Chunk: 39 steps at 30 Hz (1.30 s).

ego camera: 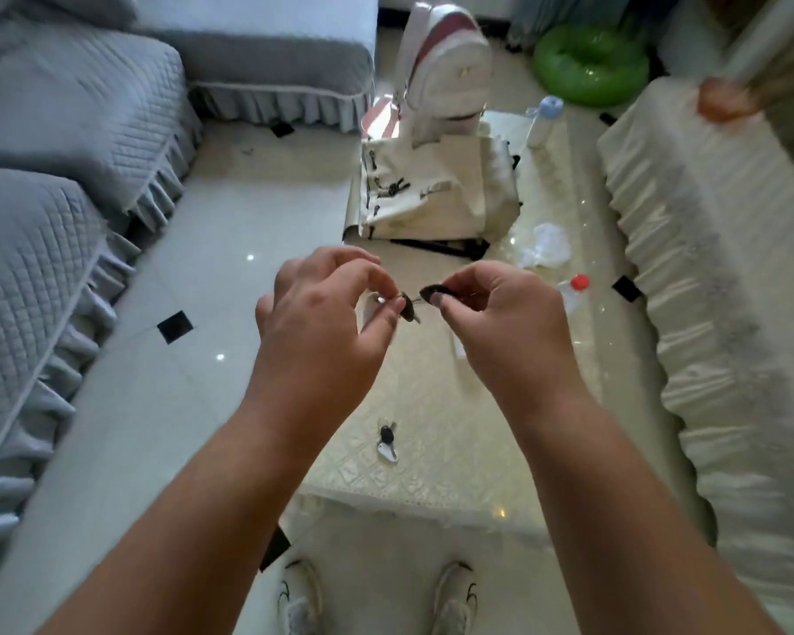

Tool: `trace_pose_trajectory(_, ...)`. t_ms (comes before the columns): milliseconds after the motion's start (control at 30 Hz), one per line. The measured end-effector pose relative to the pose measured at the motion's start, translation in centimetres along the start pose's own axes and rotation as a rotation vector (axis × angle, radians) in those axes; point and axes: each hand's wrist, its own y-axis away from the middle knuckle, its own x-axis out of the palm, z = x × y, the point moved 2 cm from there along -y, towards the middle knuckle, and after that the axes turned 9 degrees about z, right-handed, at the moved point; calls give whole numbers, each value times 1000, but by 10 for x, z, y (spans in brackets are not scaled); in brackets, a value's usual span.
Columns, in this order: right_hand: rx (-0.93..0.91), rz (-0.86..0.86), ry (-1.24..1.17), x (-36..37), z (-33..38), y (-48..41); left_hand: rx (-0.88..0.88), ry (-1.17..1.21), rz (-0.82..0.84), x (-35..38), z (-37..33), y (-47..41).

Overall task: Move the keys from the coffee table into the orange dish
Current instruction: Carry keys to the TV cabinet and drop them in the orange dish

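Both hands up over coffee table (459,405). Left hand (322,313) pinches one end of key bunch (409,308) with thumb and fingers. Right hand (500,309) pinches black key head at other end. Bunch is in air between hands, above table. More keys (388,440) lie on table near front edge. Orange dish (725,103) sits far right on cream cover (707,268) (blurry).

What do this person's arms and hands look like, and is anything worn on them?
Nothing is worn on them. The left hand and right hand have no gloves, and no ring, watch or bracelet shows. The left forearm and right forearm are uncovered down to the picture's lower edge, with no sleeve in view.
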Motion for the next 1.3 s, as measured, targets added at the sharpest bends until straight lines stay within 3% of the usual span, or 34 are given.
trace_pose_trajectory(300,-74,-78,175,-164,145,34,72,15,17,-155,-150,17)
trace_pose_trajectory(600,-162,-219,188,-267,228,65,215,11,-173,-244,-241,35)
trace_pose_trajectory(867,-182,-313,294,-302,271,71,362,59,-245,-280,-271,27)
trace_pose_trajectory(1300,20,-402,224,-278,320,98,587,125,-91,-323,-248,-9)
